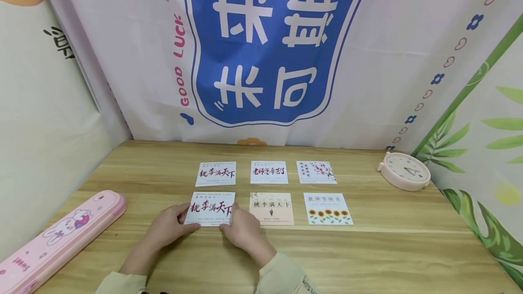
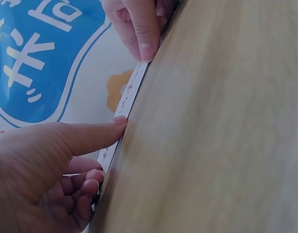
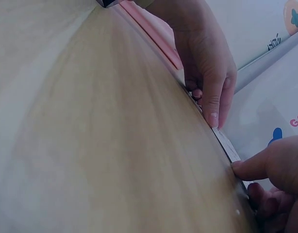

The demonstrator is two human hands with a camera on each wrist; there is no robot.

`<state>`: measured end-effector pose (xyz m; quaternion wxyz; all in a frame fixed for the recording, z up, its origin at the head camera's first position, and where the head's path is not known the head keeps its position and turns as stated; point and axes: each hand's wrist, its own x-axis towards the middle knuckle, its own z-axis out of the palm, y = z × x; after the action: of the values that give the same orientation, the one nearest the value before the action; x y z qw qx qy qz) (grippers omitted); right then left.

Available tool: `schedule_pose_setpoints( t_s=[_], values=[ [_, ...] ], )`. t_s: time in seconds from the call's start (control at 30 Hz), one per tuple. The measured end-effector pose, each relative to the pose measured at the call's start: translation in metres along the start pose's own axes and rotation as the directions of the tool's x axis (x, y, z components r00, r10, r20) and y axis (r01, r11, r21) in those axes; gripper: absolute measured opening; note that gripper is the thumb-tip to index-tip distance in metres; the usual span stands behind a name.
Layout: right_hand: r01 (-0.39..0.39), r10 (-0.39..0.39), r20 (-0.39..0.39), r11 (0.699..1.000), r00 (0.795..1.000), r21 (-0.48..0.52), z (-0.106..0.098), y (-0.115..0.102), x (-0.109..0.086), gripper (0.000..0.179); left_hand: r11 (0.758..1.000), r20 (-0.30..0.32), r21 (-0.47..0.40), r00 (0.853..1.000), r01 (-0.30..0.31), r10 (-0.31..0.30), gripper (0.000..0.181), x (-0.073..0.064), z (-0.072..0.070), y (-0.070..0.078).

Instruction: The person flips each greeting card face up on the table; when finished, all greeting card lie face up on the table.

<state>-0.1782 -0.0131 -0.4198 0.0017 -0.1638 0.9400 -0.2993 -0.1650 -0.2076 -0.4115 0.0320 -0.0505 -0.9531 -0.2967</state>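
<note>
A white square card [image 1: 210, 210] with dark red brush lettering lies between both hands at the front left of the card group. My left hand [image 1: 166, 227] grips its left edge, thumb on the lower left corner. On the opposite side my right hand [image 1: 244, 227] pinches the lower right corner. Both wrist views show the card [image 2: 108, 154] nearly edge-on, low over the wooden table, thumbs along its near edge. Behind it lies a card [image 1: 216, 174] with matching lettering. Just right of my right hand is a cream card [image 1: 271, 209] with boxed characters.
The wooden table [image 1: 392, 253] also bears a red-lettered card [image 1: 268, 172], a blossom card [image 1: 316, 173] and a sunflower card [image 1: 328, 209]. A pink pencil case [image 1: 65, 239] lies at left; a pink clock [image 1: 404, 171] stands back right. Printed cloth [image 1: 143, 103] hangs behind.
</note>
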Motion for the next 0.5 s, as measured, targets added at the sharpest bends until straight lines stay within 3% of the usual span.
schedule_pose_setpoints(
  t_s=[0.17,0.33,0.43,0.5],
  values=[
    [-0.018,0.018,0.001,1.000,1.000,0.017,-0.002,0.000,0.001,0.047,1.000,0.012,-0.009,1.000,0.010,-0.010,0.070,0.001,0.000,0.001],
    [-0.006,0.004,0.008,0.989,1.000,0.151,-0.004,0.000,0.001,0.034,0.997,0.010,-0.078,1.000,0.016,-0.015,0.064,0.003,-0.002,0.000],
    [0.022,-0.029,0.023,0.969,0.999,0.246,-0.009,-0.001,0.001,0.036,0.993,-0.040,-0.118,0.999,0.003,-0.008,0.053,0.004,-0.003,0.004],
    [0.042,-0.052,0.029,0.961,0.998,0.273,-0.016,0.000,-0.001,0.047,0.991,-0.080,-0.135,0.997,-0.012,0.001,0.044,0.007,-0.005,0.007]
  ],
)
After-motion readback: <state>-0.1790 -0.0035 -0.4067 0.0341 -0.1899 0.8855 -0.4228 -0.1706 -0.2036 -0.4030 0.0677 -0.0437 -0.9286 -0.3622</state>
